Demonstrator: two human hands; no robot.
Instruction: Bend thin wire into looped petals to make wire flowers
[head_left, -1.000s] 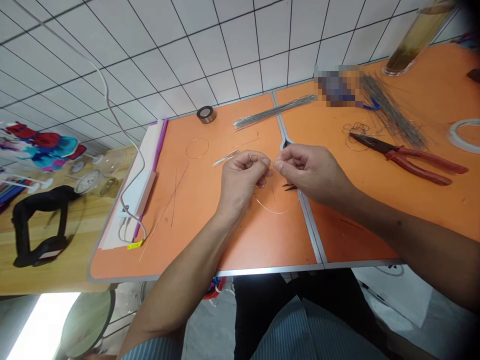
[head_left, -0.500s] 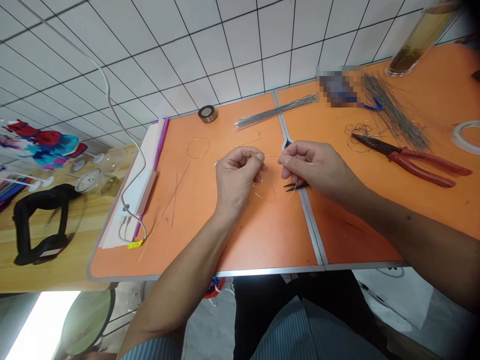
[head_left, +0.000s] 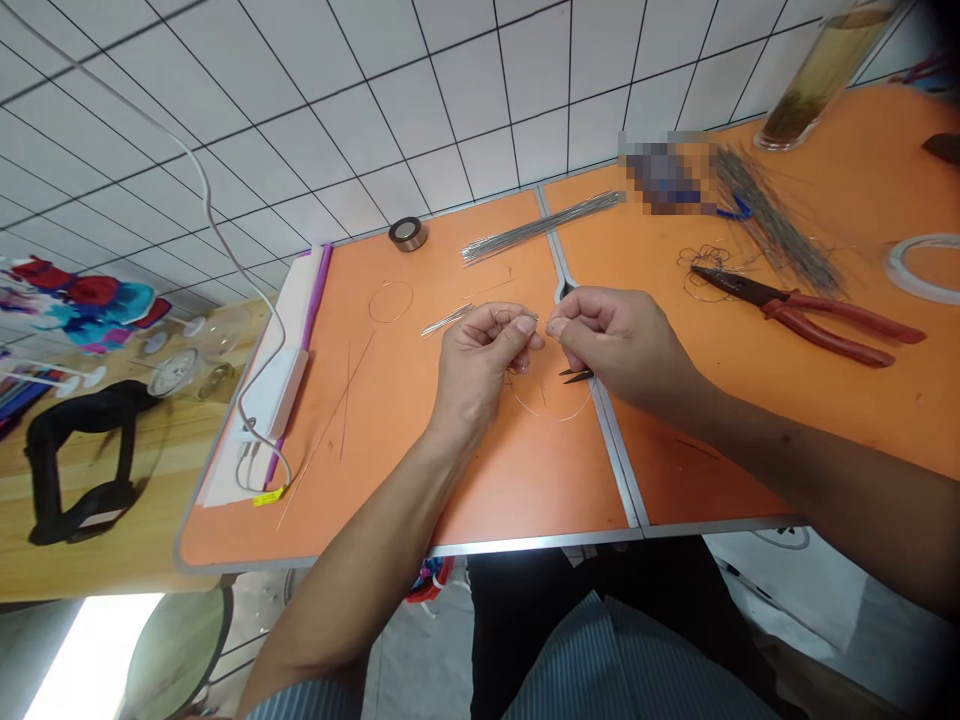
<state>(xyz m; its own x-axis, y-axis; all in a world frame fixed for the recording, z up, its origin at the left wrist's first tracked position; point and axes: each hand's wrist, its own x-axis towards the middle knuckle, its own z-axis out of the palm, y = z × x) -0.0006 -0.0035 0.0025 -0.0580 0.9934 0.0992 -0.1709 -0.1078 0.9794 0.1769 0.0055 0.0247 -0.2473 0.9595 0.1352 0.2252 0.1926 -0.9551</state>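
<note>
My left hand and my right hand meet over the middle of the orange table, fingertips almost touching. Both are closed in a pinch on a thin silver wire, whose loose end curves down onto the table below them. A small black cutter lies on the table just under my right hand. Near my left knuckles lies a short bunch of wires.
Red-handled pliers lie to the right beside tangled dark wire. A bundle of straight wires, a tape roll and a wire ring sit farther back. A white power strip with cable lies left. A glass jar stands far right.
My hands, drawn apart half a second ago with the wire stretched between them, have come back together; the wire's loose end hangs in a curve again.
</note>
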